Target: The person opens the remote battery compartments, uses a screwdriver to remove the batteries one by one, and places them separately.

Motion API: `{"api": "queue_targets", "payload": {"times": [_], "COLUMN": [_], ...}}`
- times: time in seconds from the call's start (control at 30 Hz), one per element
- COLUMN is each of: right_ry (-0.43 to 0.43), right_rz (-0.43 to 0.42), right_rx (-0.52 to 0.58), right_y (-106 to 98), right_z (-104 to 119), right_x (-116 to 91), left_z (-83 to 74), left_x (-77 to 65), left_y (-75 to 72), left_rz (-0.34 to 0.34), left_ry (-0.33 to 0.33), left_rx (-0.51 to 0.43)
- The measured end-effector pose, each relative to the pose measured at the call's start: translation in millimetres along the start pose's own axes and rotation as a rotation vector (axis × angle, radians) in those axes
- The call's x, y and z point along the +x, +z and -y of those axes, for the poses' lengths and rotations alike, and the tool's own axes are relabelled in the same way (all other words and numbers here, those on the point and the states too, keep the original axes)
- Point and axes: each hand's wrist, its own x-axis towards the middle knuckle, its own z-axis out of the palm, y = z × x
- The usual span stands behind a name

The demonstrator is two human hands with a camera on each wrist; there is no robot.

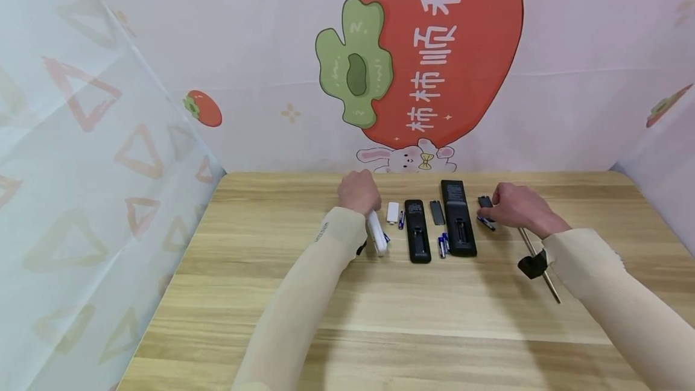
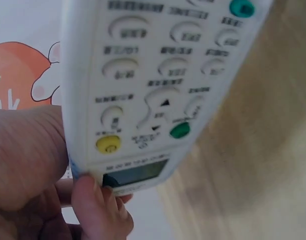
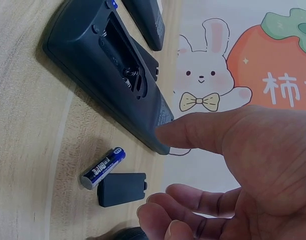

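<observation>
My left hand (image 1: 360, 192) grips a white remote control (image 2: 138, 90) by its display end, thumb and fingers at the edges. Its face has rows of buttons, with yellow and green ones among them. The other end points toward me in the head view. My right hand (image 1: 518, 205) holds nothing; thumb and fingers are apart beside the large black remote (image 3: 113, 75), whose battery compartment lies bare and hollow. Below the thumb in the right wrist view, a blue-and-silver battery (image 3: 103, 167) overlaps a small black battery cover (image 3: 122, 190).
A white battery cover (image 1: 393, 212) and a battery (image 1: 402, 220) lie right of the white remote. Then come a smaller black remote (image 1: 418, 252), back up, another black cover (image 1: 437, 213) and batteries (image 1: 442, 248). A thin gold-coloured rod (image 1: 552, 287) passes under the right wrist.
</observation>
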Motion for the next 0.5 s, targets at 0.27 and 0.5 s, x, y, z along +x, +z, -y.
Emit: {"api": "queue_targets", "payload": {"times": [0.27,0.5], "right_ry": [0.002,-0.004], "right_rz": [0.026,0.018], "right_rx": [0.015,0.016], "right_y": [0.0,0.1], "right_z": [0.3,-0.7], "right_x": [-1.1,-2.1], "left_z": [-13.9,-14.6], "left_x": [5.3,4.3], "left_y": [-1.3,-4.1], "left_rz": [-0.005,0.008], "left_ry": [-0.038,-0.032], "left_rx": [0.151,0.115]}}
